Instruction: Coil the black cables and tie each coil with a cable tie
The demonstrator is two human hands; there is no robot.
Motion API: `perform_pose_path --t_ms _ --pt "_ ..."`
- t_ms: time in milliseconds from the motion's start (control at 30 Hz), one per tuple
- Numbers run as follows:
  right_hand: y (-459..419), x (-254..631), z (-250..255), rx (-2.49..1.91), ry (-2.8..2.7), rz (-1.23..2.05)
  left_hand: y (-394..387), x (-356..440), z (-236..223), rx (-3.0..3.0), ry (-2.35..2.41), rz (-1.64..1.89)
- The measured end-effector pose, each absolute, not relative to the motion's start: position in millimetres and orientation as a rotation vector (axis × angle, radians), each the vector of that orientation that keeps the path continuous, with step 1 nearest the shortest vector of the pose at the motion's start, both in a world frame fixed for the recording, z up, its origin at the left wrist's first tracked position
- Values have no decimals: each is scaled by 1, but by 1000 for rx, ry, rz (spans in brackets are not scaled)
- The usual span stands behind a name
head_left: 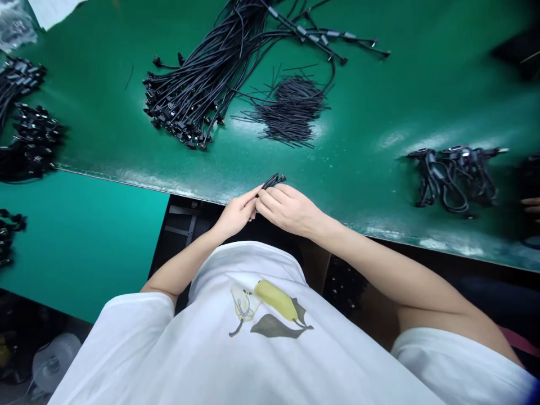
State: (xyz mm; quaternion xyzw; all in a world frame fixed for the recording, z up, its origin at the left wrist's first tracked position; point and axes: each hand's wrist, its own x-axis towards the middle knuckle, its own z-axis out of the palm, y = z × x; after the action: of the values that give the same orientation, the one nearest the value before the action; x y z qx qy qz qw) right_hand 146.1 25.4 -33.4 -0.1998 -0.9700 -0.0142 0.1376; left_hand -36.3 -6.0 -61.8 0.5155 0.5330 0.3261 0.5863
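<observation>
Close to the table's front edge, my left hand [236, 216] and my right hand [289, 209] meet around a folded black cable [274, 180]. Its looped end sticks out above my fingers; the rest is hidden in my grip. Both hands are closed on it. Beyond them lies a pile of short black wire ties [293, 109]. A thick bundle of long black cables [228, 53] stretches behind, with many connector ends [181, 112] gathered at the left and a few grey-banded ends [324, 36] to the right.
Coiled black cables [455, 174] lie on the green table [367, 101] at the right. More cable bundles [34, 135] sit at the far left, above a lower green surface [93, 236]. Part of another person's hand [531, 205] shows at the right edge.
</observation>
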Motion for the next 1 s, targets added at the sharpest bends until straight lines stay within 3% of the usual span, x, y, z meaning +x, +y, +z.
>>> perform_pose_path --t_ms 267,500,667,800,1000 --pt "28 144 -25 -397 -2900 -95 -3 -42 -47 752 982 676" --pt "31 134 -20 -222 -3036 -551 -8 -34 -53 681 1040 653" --pt "35 129 -28 -694 -2956 -102 -10 -28 -58 638 1069 888" --pt "21 124 -41 -1128 -2527 279 -7 -30 -63 579 1030 1064" --pt "10 127 -55 -1177 -1777 1234 -13 -47 -54 1254 1141 1096"
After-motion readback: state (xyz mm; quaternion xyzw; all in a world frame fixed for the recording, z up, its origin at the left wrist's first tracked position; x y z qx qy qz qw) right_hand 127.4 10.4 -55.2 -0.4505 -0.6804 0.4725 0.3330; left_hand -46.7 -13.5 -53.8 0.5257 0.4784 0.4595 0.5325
